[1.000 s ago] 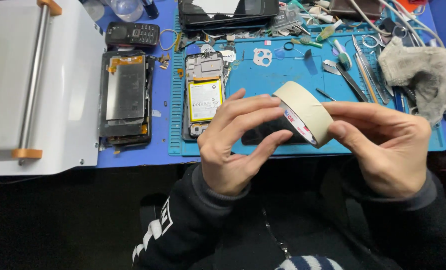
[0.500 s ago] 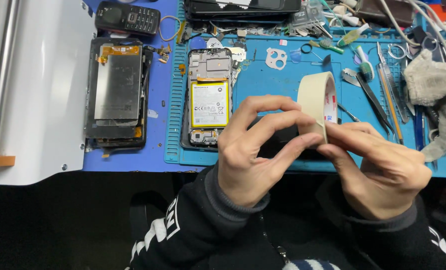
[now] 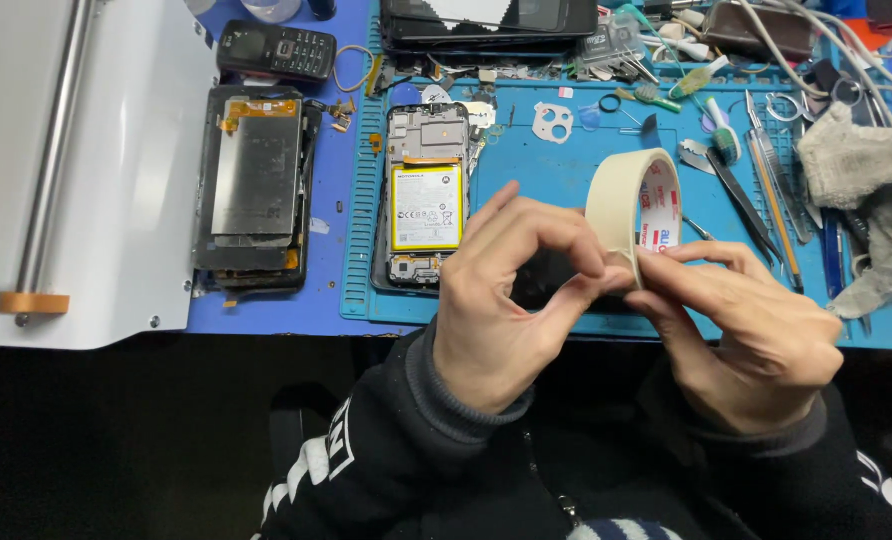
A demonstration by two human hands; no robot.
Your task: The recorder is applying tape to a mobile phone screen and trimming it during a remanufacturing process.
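We pinch the roll of masking tape [image 3: 634, 208] between both hands: left hand [image 3: 501, 300] fingers curled on its edge, right hand [image 3: 756, 325] fingertips pressed there. It stands on edge above the blue mat [image 3: 566, 170], its opening facing right.

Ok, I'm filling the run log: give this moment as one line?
left hand: holds tape roll | right hand: picks at its edge | opened phone on blue mat
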